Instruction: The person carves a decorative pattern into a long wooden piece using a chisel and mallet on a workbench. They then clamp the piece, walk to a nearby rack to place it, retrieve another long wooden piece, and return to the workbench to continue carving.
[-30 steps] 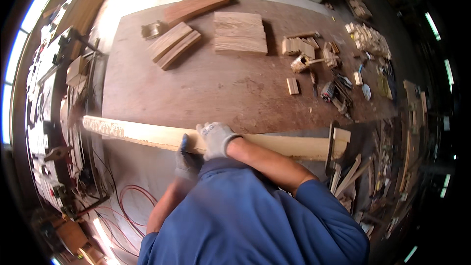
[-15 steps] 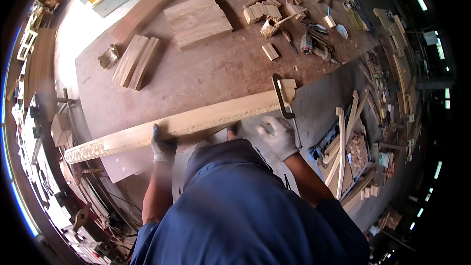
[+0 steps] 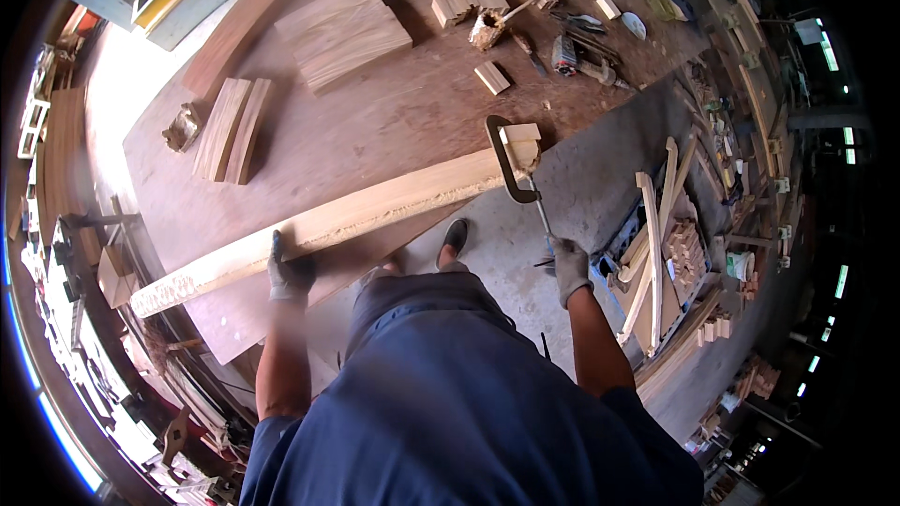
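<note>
While the bench (image 3: pixel 375 122), a broad brown board top, fills the upper field, the plank (image 3: pixel 328 225) lies along its near edge, running from lower left up to the right, where its end meets the clamp (image 3: pixel 511 164). A dark C-shaped frame grips that end together with a small pale block (image 3: pixel 518 133) set on top; the screw rod runs down and right off the bench toward the floor. Left hand (image 3: pixel 286 274), gloved, rests on the plank's near edge with fingers curled over it, pressing it to the bench. Right hand (image 3: pixel 567 267), also gloved, is closed around the clamp's handle at the foot of the rod.

The step in hand appears to be turning the clamp screw at the plank's end; whether it is being tightened or slackened cannot be told. A next turn would call for a steady twist of the right wrist while the left hand keeps the plank from sliding.

Farther up the bench lie a square panel (image 3: pixel 342 33), two short boards (image 3: pixel 230 129) side by side, and scattered offcuts (image 3: pixel 478 0) and tools.
</note>
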Motion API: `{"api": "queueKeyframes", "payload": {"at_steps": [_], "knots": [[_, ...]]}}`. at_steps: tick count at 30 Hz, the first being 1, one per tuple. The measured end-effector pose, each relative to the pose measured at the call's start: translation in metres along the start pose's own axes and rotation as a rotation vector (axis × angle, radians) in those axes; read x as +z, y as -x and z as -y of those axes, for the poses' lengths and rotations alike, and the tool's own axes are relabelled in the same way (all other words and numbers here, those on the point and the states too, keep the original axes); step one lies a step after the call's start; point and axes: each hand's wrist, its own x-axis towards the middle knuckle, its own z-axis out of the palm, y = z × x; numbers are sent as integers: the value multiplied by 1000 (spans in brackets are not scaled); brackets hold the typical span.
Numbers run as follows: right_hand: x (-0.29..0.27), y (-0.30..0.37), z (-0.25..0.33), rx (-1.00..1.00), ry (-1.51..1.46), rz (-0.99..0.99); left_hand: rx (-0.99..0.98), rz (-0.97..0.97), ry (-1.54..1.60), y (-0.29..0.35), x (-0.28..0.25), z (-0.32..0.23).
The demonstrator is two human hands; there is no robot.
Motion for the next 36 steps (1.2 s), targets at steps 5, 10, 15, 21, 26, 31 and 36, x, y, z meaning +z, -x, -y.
{"api": "queueKeyframes", "payload": {"at_steps": [5,10,15,21,26,31,36], "knots": [[5,-5,-7,315,-400,350,-345,185,-182,19,-31,-17],[10,-26,-58,415,-631,473,282,-156,-1066,44,40,22],[9,-25,-79,553,-875,639,1072,118,-1717,38,138,76],[5,-22,-78,496,-922,835,1037,463,-1853,2,229,147],[8,-24,-83,418,-743,799,870,588,-1791,-35,274,197],[6,-14,-67,367,-537,697,864,498,-1930,-41,286,211],[31,-21,-86,-353,270,242,879,502,-1944,-48,282,213]]}}
